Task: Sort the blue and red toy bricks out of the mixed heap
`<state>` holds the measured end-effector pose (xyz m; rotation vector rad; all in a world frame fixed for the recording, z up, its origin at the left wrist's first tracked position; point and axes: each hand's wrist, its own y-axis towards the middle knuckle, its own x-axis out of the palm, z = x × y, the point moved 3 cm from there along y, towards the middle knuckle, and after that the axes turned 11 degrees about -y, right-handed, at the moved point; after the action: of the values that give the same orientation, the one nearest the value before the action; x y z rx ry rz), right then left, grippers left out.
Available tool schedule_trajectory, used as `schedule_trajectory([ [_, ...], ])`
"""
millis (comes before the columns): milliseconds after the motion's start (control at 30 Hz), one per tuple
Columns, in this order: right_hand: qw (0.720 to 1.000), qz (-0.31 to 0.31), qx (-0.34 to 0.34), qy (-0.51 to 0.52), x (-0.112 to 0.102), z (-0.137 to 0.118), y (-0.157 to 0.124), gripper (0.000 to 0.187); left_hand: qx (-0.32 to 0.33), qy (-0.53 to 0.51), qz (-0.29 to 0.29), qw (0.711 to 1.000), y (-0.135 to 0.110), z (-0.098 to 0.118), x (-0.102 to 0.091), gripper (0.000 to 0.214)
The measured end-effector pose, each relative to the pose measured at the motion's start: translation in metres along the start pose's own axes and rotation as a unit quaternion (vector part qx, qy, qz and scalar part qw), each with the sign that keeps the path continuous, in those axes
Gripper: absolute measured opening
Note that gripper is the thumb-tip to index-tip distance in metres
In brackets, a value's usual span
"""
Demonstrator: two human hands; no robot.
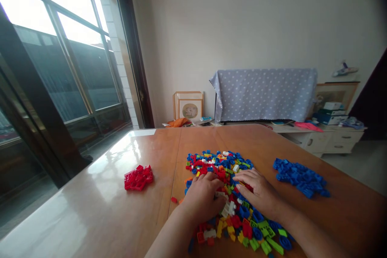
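A mixed pile of plastic building bricks [236, 221] in red, blue, yellow, green and white lies in front of me on the table. My left hand [206, 193] rests on the pile's left side, its fingers bent over the bricks and its thumb apart near some white bricks [229, 209]. Its fingertips are partly hidden, and I see nothing held. Across from it, my right hand [256, 189] reaches in from the right with fingers stretched and apart, touching the pile. Between the hands are red, green and white bricks.
A heap of red bricks [139, 178] sits to the left on the wooden table [90, 213], and a heap of blue bricks [300, 177] to the right. One loose red brick [174, 200] lies left of the pile. Beyond the table stands a low white cabinet [335, 142].
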<state>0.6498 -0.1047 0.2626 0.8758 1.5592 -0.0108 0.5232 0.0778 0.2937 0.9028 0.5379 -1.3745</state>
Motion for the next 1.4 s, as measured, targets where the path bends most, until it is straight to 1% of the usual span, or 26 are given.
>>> schedule_trajectory([
  [133, 1.000, -0.016, 0.004, -0.004, 0.004, 0.003, -0.001, 0.027, -0.016, 0.021, 0.021, 0.999, -0.001, -0.012, -0.001, 0.019],
  [267, 1.000, -0.023, 0.012, -0.015, 0.005, 0.004, -0.001, 0.027, -0.045, 0.036, 0.023, 0.998, -0.004, -0.024, -0.004, 0.015],
  [367, 1.000, -0.019, 0.009, -0.018, 0.005, 0.007, -0.001, 0.027, -0.049, 0.026, 0.021, 0.998, -0.007, -0.028, -0.008, 0.014],
  [467, 1.000, -0.002, 0.006, -0.019, 0.003, 0.010, -0.001, 0.026, -0.053, 0.008, 0.032, 0.998, -0.009, -0.029, -0.016, 0.010],
  [567, 1.000, 0.013, -0.003, -0.022, 0.000, 0.010, 0.000, 0.027, -0.064, -0.018, 0.063, 0.996, -0.010, -0.030, -0.026, 0.006],
  [667, 0.999, 0.029, -0.017, -0.022, -0.005, 0.003, -0.001, 0.026, -0.072, -0.042, 0.115, 0.990, -0.012, -0.033, -0.037, 0.012],
  [833, 0.997, 0.048, -0.057, -0.013, -0.013, -0.017, -0.003, 0.026, -0.101, -0.054, 0.179, 0.977, -0.015, -0.045, -0.049, 0.016],
  [967, 0.995, 0.046, -0.085, -0.003, -0.017, -0.036, -0.005, 0.029, -0.123, -0.053, 0.215, 0.968, -0.015, -0.054, -0.051, 0.020],
  [1233, 0.983, 0.023, -0.178, 0.026, -0.030, -0.084, -0.014, 0.032, -0.138, -0.035, 0.229, 0.963, -0.016, -0.061, -0.043, 0.021],
  [1400, 0.970, -0.026, -0.240, 0.005, -0.038, -0.132, -0.025, 0.029, -0.141, -0.028, 0.248, 0.958, -0.016, -0.066, -0.044, 0.020],
])
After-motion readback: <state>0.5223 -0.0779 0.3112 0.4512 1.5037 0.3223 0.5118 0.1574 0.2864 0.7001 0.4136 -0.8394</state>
